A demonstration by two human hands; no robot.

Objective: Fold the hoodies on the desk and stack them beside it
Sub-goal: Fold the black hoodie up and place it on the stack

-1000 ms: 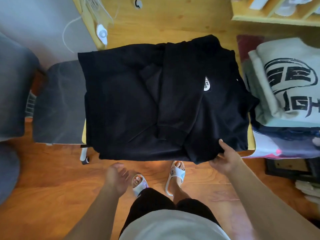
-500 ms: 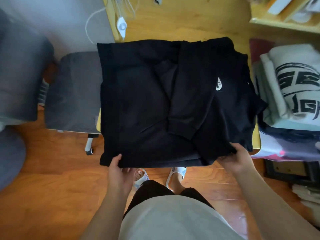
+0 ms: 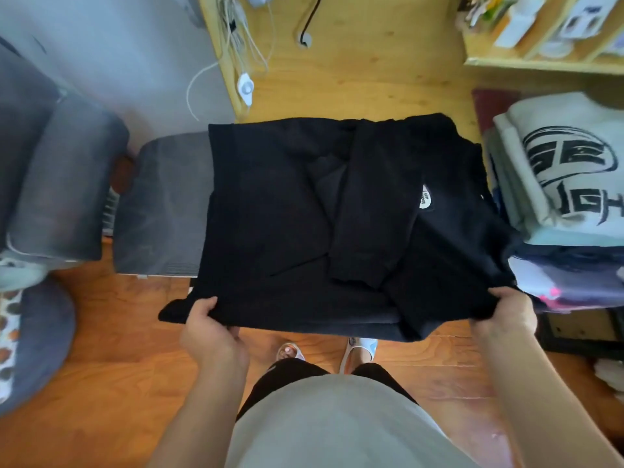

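Two hands (image 3: 212, 327) (image 3: 508, 314), one black hoodie (image 3: 287, 211)

A single wide-angle view looks from the person's head steeply down and forward, so their own torso fills the bottom edge and both forearms reach up into the frame. The surface (image 3: 354, 79) lies ahead and just below the lens, its far part running off the top edge and its near edge hidden under the black hoodie (image 3: 287, 214), which fills the centre at close range. The wooden floor (image 3: 101, 332) shows well below, along the left and bottom. Straight lines bow toward the borders, and the left side is blurred.
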